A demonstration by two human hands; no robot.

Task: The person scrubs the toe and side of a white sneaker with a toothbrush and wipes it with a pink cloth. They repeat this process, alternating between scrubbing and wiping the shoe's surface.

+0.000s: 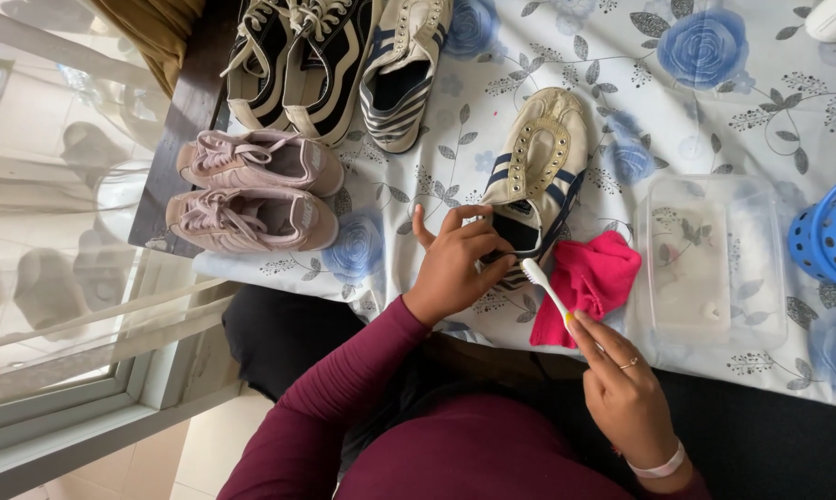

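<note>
A cream sneaker with dark blue stripes and no laces (536, 167) lies on the flowered tablecloth (714, 120), toe pointing away from me. My left hand (457, 262) grips its heel end, fingers curled over the opening. My right hand (622, 389) holds a white toothbrush (544, 287) by the handle, its bristle head close to the sneaker's heel. A crumpled pink cloth (592, 278) lies just right of the sneaker, under the brush.
A clear plastic tub (710, 264) stands right of the cloth, a blue perforated basket (830, 236) beyond it. A pair of pink sneakers (251, 190) sits at the table's left edge. Black-and-white sneakers (293, 56) and a striped shoe (399, 69) lie farther back. A window is at left.
</note>
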